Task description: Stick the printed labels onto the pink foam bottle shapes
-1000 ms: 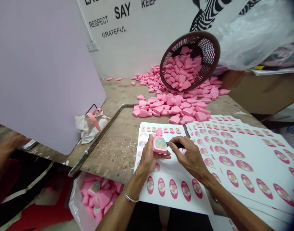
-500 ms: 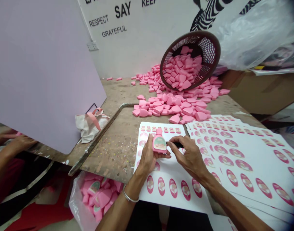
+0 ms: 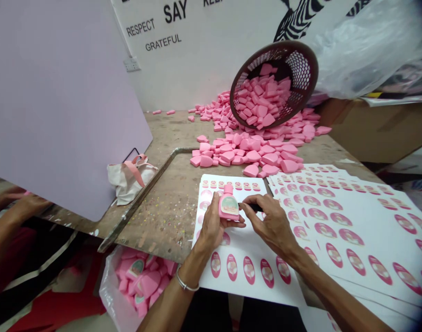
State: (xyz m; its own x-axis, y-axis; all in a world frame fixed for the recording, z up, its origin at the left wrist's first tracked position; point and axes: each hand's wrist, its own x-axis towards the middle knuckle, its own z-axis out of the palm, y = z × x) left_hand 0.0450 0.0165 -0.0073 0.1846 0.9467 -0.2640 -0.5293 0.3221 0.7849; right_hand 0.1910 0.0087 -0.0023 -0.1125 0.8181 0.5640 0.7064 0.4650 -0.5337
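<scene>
My left hand (image 3: pixel 213 223) grips a small pink bottle (image 3: pixel 228 213) upright, with a green and cream label sticker (image 3: pixel 229 204) on its front. My right hand (image 3: pixel 271 221) pinches a slim black-handled tool (image 3: pixel 255 207); its tip meets the right edge of the label, and its exact kind is unclear. Both hands are above a white sticker sheet (image 3: pixel 245 295) printed with pink ovals and small labels. To the right lie several more overlapping sticker sheets (image 3: pixel 366 212).
A brown basket (image 3: pixel 311 78) lies tipped at the back, spilling pink bottles (image 3: pixel 243 150) over the wooden table (image 3: pixel 162 207). A plastic bag of bottles (image 3: pixel 109 295) sits below the edge. A lilac panel (image 3: pixel 66 101) and white cloth bag (image 3: pixel 124 184) stand left, beside another person's hands (image 3: pixel 27 207).
My hands stay nearly still around the bottle and tool. The view tilts slightly. At far left, another person's hands came further into view, holding something pink.
</scene>
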